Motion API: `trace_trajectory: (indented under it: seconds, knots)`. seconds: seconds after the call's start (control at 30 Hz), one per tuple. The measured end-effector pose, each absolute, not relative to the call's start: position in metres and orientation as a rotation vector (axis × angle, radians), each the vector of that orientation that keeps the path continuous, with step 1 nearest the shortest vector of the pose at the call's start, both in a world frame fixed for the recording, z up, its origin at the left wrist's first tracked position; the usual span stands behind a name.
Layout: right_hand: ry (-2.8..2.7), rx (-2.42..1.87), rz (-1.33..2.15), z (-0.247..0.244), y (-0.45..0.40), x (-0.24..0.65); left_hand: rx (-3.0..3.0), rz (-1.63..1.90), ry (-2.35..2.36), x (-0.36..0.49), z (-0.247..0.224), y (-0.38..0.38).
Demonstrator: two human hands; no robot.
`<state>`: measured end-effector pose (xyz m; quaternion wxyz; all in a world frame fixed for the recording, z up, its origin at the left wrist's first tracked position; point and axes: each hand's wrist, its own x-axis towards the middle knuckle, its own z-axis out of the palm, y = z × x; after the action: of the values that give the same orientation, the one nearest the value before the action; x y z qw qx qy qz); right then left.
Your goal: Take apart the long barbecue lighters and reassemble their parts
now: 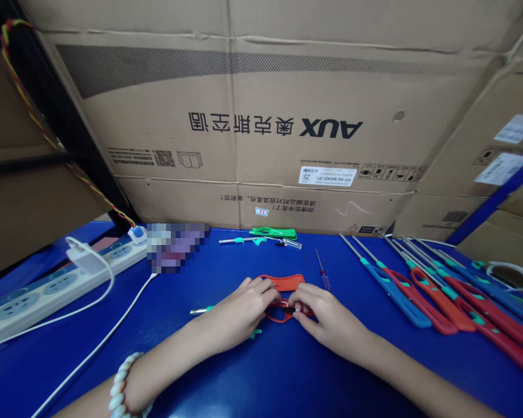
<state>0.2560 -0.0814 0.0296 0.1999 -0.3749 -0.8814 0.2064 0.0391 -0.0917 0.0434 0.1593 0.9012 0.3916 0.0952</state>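
My left hand (239,313) and my right hand (326,319) meet over a red lighter shell (281,316) on the blue table (265,371); both pinch it with the fingertips. A metal nozzle tip (198,312) sticks out left from under my left hand. A second red shell half (285,281) lies just behind the fingers. A small red-handled screwdriver (323,273) rests to the right of it. My left wrist wears a white bead bracelet (121,386).
A row of several red and blue long-nozzle lighters (427,287) lies at the right. A green shell with loose parts (272,235) sits at the back. A white power strip (56,284) with cable lies left; a tape roll (508,276) far right. Cardboard boxes (261,116) wall the back.
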Motion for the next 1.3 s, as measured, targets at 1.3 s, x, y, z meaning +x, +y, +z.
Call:
trace_trajectory:
  seconds: [1.3]
  knots:
    - [-2.573, -1.115, 0.427, 0.037, -0.075, 0.264, 2.605, 0.061, 0.893, 0.018, 0.074, -0.084]
